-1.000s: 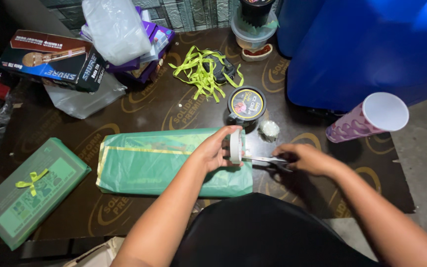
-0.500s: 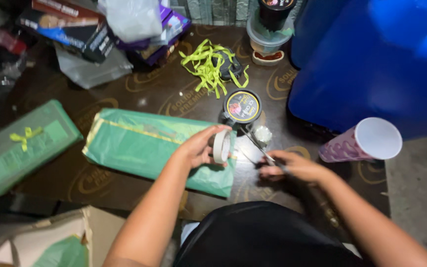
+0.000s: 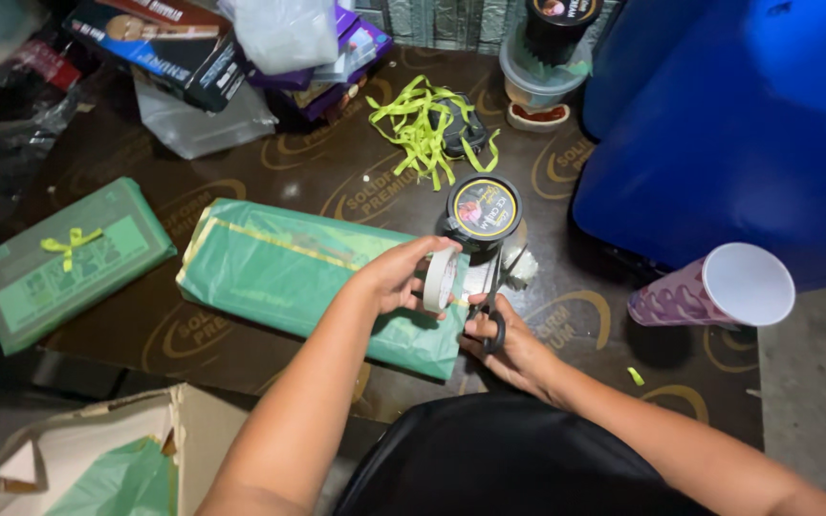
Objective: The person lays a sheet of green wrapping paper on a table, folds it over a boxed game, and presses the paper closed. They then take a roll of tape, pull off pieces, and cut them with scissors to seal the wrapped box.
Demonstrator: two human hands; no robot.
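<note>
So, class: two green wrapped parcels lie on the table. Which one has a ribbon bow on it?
The smaller parcel at the far left carries a yellow-green bow. The larger parcel, beside the left hand holding tape, has none.

We see a matt paper tape roll, scissors with shiny metal blades and black plastic handles, thin crinkled green plastic wrap, a glossy dark laminate table and a smooth paper cup
</note>
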